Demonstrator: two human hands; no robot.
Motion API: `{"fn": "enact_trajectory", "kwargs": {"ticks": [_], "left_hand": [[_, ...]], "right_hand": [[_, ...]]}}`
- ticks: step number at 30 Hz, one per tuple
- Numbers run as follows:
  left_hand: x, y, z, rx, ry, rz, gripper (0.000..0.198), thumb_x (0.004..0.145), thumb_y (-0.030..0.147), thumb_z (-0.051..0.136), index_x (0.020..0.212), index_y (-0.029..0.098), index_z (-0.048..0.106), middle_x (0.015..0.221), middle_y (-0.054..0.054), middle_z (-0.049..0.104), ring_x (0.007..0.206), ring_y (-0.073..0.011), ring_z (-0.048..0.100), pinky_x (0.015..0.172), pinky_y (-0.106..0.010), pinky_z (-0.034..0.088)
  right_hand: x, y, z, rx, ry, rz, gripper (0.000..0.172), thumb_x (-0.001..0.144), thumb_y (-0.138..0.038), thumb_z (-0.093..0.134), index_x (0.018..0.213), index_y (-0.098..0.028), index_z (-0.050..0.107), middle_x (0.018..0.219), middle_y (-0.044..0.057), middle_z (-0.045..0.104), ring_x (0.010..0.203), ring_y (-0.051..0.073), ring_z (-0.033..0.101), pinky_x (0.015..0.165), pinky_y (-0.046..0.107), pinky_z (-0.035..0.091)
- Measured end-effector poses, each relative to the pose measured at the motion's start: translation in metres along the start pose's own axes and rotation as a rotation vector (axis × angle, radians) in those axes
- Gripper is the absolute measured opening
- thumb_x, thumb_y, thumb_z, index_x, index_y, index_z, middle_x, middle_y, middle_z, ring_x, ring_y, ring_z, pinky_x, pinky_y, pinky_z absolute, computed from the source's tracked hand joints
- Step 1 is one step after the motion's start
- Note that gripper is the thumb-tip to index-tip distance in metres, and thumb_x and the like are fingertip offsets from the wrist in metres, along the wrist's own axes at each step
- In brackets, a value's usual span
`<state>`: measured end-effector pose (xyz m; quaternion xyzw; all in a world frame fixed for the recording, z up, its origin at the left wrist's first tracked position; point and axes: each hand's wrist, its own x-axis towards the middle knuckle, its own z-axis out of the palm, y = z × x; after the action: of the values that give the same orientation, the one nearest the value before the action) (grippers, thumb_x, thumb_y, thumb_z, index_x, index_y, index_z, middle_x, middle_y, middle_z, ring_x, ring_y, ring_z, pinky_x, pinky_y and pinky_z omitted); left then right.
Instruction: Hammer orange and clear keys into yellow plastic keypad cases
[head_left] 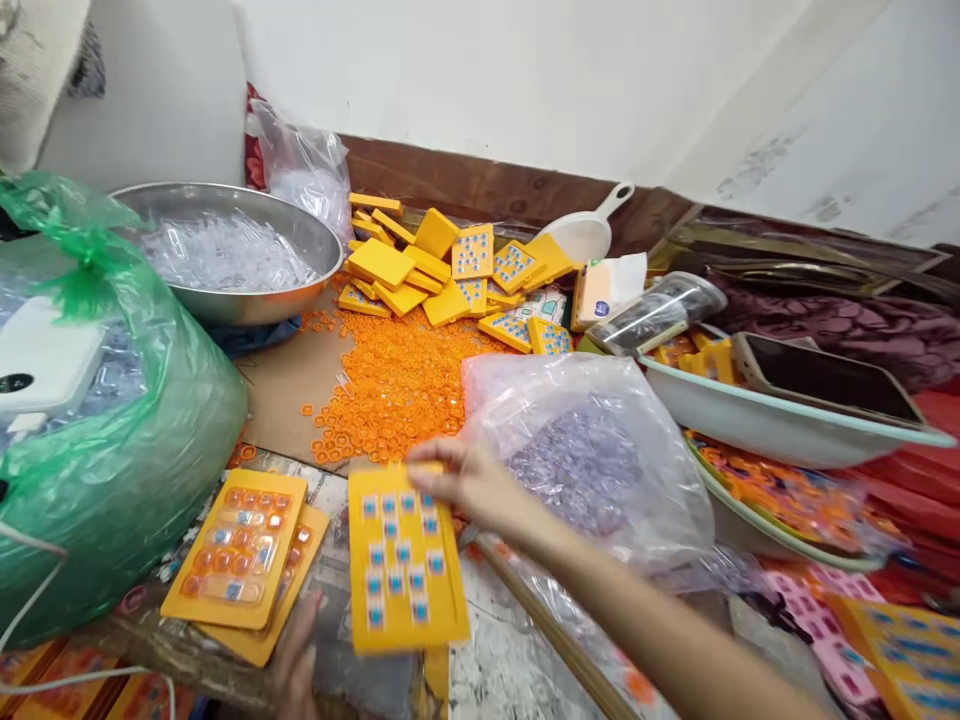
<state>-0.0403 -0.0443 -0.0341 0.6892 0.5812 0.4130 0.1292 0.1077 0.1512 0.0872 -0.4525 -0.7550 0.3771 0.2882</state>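
Note:
My right hand (474,482) pinches the top edge of a yellow card (382,632) patterned with small blue-and-white squares. A second yellow layer shows along the card's right side. At the bottom edge, my left hand (296,655) is partly in view and somewhat blurred, its fingers apart and nothing visible in them. Just left of it lie two overlapping yellow cards, the upper card (292,488) covered with clear-fronted orange pieces. Beyond the held card spreads a heap of small orange pieces (405,380) on brown cardboard (281,400).
A metal bowl (330,262) of clear plastic pieces stands back left, behind a green bag (180,450). Yellow blocks (382,262) pile up at the back. A clear bag (667,480) of small transparent pieces lies right, beside stacked basins (750,425) and a phone (832,380).

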Motion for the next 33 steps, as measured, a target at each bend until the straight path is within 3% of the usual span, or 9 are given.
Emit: {"fn": "enact_trajectory", "kwargs": {"ticks": [4,8,10,13,17,20,23,29,33], "left_hand": [[0.007,-0.004,0.01,0.04,-0.078,-0.032,0.078,0.087,0.039,0.055,0.148,0.018,0.012,0.147,-0.017,0.035,0.133,-0.032,0.037,0.101,-0.051,0.043],[0.01,-0.003,0.022,0.254,-0.227,0.053,0.077,0.089,0.039,0.051,0.149,0.018,0.007,0.151,-0.018,0.03,0.138,-0.0318,0.03,0.105,-0.055,0.035],[0.009,-0.002,0.023,0.285,-0.249,0.076,0.074,0.09,0.039,0.05,0.149,0.017,0.01,0.151,-0.02,0.029,0.139,-0.0316,0.029,0.105,-0.055,0.035],[0.021,0.0,0.02,0.232,-0.205,0.043,0.065,0.09,0.039,0.05,0.145,0.016,0.024,0.146,-0.018,0.039,0.135,-0.0309,0.035,0.103,-0.054,0.037],[0.078,-0.003,0.029,0.115,0.027,-0.062,0.029,0.091,0.026,0.049,0.116,0.017,0.061,0.119,-0.012,0.063,0.114,-0.0266,0.053,0.098,-0.046,0.043],[0.128,-0.013,0.047,0.038,-0.087,-0.08,0.023,0.087,0.014,0.049,0.098,0.016,0.069,0.1,-0.01,0.069,0.096,-0.0226,0.061,0.088,-0.039,0.05],[0.153,-0.022,0.059,0.03,-0.142,-0.092,0.017,0.082,0.009,0.055,0.085,0.014,0.071,0.085,-0.009,0.07,0.085,-0.0224,0.063,0.083,-0.039,0.052],[0.124,-0.009,0.039,-0.055,-0.173,-0.064,0.024,0.082,0.01,0.055,0.104,0.016,0.064,0.096,-0.007,0.069,0.091,-0.0192,0.063,0.082,-0.033,0.053],[0.093,0.004,0.033,-0.138,-0.21,0.01,0.032,0.083,0.014,0.056,0.115,0.018,0.055,0.097,-0.006,0.068,0.091,-0.0197,0.063,0.081,-0.035,0.053]], "right_hand": [[-0.08,0.022,0.043,-0.132,0.053,-0.023,0.015,0.086,-0.023,0.056,0.087,-0.02,0.071,0.086,0.006,0.071,0.079,0.02,0.068,0.069,0.034,0.056],[-0.134,0.043,0.038,-0.347,0.297,-0.079,0.02,0.089,-0.022,0.051,0.099,-0.018,0.068,0.11,0.014,0.065,0.109,0.028,0.058,0.092,0.047,0.045],[-0.16,0.055,0.024,-0.651,0.433,-0.127,0.017,0.089,-0.024,0.053,0.099,-0.02,0.066,0.1,0.01,0.067,0.098,0.026,0.062,0.084,0.042,0.048],[-0.187,0.077,0.008,-0.961,0.411,-0.073,0.024,0.093,-0.033,0.048,0.103,-0.018,0.064,0.096,0.01,0.067,0.083,0.024,0.064,0.071,0.037,0.049],[-0.192,0.095,0.007,-1.022,0.372,-0.048,0.03,0.095,-0.03,0.042,0.111,-0.014,0.061,0.097,0.01,0.068,0.08,0.021,0.065,0.069,0.032,0.05],[-0.187,0.095,0.011,-1.028,0.391,-0.059,0.029,0.094,-0.025,0.043,0.114,-0.014,0.061,0.094,0.008,0.068,0.081,0.021,0.065,0.071,0.032,0.049],[-0.19,0.087,0.01,-1.069,0.427,-0.042,0.029,0.093,-0.022,0.045,0.116,-0.015,0.061,0.092,0.008,0.068,0.078,0.022,0.064,0.069,0.032,0.048],[-0.208,0.068,0.01,-1.089,0.472,0.056,0.029,0.094,-0.027,0.044,0.117,-0.017,0.059,0.095,0.009,0.067,0.078,0.022,0.065,0.058,0.029,0.048],[-0.216,0.058,0.014,-0.92,0.34,0.222,0.031,0.096,-0.037,0.038,0.116,-0.021,0.056,0.1,0.006,0.068,0.07,0.019,0.068,0.041,0.025,0.046]]}}
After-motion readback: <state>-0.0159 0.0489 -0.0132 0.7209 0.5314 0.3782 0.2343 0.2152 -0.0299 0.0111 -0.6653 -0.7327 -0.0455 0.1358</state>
